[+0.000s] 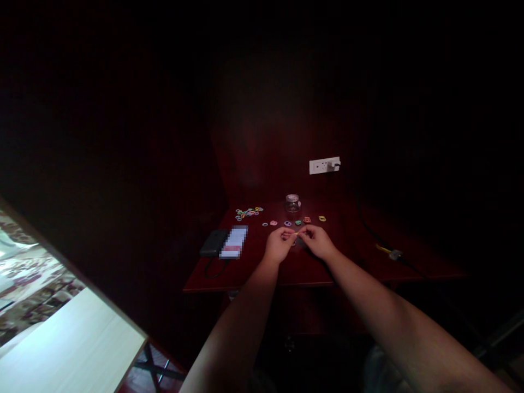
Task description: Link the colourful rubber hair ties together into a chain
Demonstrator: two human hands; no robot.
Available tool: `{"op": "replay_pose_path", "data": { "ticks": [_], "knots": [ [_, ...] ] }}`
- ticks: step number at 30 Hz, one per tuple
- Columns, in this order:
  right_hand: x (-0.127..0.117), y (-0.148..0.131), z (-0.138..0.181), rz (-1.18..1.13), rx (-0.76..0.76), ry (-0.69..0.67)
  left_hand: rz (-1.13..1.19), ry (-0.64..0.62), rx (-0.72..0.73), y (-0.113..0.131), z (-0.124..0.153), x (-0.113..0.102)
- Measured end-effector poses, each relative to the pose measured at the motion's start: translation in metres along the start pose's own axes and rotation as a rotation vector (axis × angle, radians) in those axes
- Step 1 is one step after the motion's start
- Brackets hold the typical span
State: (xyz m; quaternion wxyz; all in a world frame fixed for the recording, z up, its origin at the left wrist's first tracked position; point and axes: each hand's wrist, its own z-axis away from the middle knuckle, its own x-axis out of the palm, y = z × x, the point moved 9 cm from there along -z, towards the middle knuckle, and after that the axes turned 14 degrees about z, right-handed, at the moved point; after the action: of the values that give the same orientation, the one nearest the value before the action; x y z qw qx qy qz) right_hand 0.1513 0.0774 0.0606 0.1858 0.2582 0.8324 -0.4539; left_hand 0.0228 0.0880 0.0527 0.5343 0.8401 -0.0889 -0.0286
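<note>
My left hand (280, 243) and my right hand (317, 240) meet over the middle of the dark red table, fingertips pinched together. Between them is a small yellow band (297, 233), probably a hair tie, gripped from both sides. Just beyond my fingers lies a row of small coloured bands in little groups: a blue one (265, 224), pink ones (273, 222), purple ones (287, 223), green ones (298, 222), red ones (307, 220) and yellow ones (322, 218). Part of another band shows under my hands. A mixed pile of bands (249, 213) is at the back left.
A clear jar (292, 203) stands behind the row. To the left lie a lit phone (234, 242) and a black power bank (213, 243) with a cable. A wall socket (325, 165) holds a plug; a dark cord with a connector (396, 255) crosses the right side.
</note>
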Motion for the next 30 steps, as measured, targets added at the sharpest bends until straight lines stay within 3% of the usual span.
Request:
{"op": "replay_pose_path", "data": {
  "ticks": [16, 30],
  "knots": [
    [-0.0015, 0.0004, -0.0004, 0.016, -0.004, 0.007, -0.035, -0.038, -0.029, -0.0045, -0.0008, 0.0022],
    [-0.0023, 0.0028, -0.0006, 0.03, 0.021, 0.017, -0.095, 0.014, 0.015, -0.0061, -0.0022, -0.0041]
  ]
}}
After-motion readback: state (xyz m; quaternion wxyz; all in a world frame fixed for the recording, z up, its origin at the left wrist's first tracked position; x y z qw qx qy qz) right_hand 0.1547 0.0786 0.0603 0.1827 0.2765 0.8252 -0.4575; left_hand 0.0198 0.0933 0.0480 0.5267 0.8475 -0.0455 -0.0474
